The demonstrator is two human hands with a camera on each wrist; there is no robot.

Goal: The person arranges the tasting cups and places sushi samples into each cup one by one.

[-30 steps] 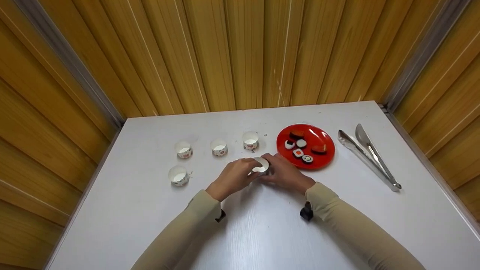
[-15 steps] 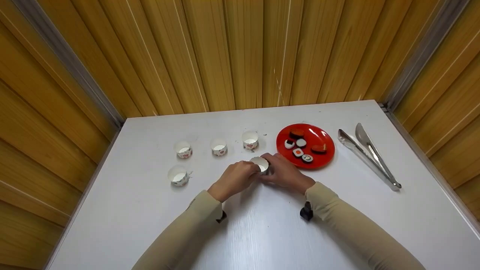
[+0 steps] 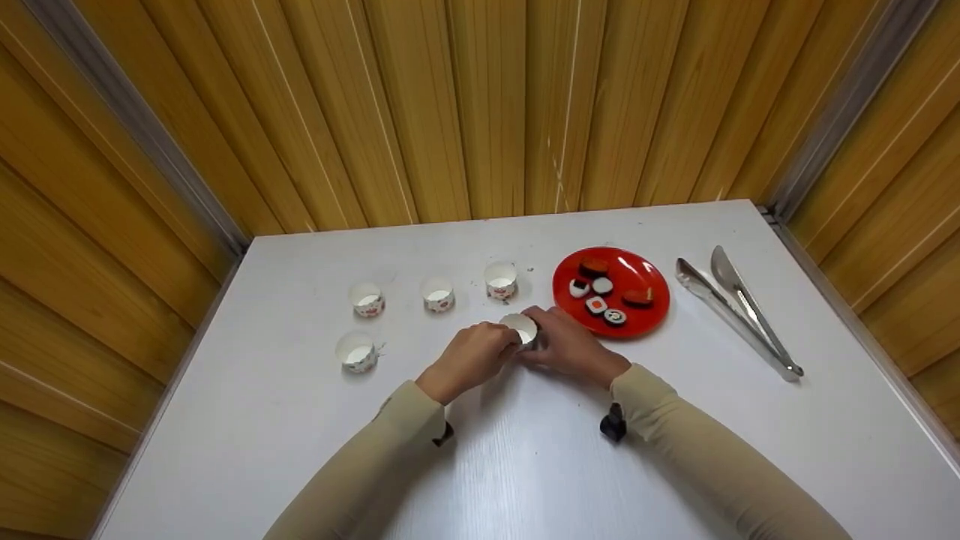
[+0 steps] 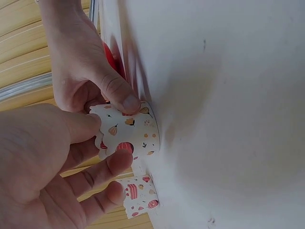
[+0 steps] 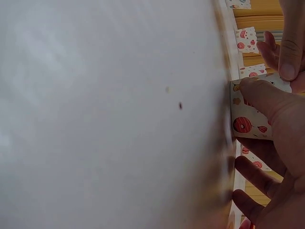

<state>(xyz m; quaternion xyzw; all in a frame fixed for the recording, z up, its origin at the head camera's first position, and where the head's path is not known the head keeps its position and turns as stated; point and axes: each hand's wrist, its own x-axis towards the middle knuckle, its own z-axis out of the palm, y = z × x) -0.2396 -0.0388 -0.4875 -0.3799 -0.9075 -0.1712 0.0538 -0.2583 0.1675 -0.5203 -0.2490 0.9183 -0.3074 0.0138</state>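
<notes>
A white paper cup [image 3: 520, 327] with a scalloped rim stands on the table between both hands. My left hand [image 3: 474, 355] pinches its rim on the left side; in the left wrist view the thumb and a finger of that hand [image 4: 57, 157] are at the cup's rim [image 4: 128, 129]. From the right, my right hand [image 3: 571, 348] grips the cup's side, and the right wrist view shows the thumb of that hand [image 5: 281, 143] against the printed wall of the cup [image 5: 252, 112].
Several more paper cups stand behind and left, among them one [image 3: 500, 281] behind the hands and one [image 3: 357, 353] at left. A red plate [image 3: 651, 319] with several sushi pieces lies right of them. Metal tongs [image 3: 739, 319] lie farther right. A yellow panelled wall [image 3: 487, 112] rises behind the table.
The fingers of my left hand have shifted from over the cup's opening to its left rim, uncovering more of the opening. My right hand has stayed on the cup.
</notes>
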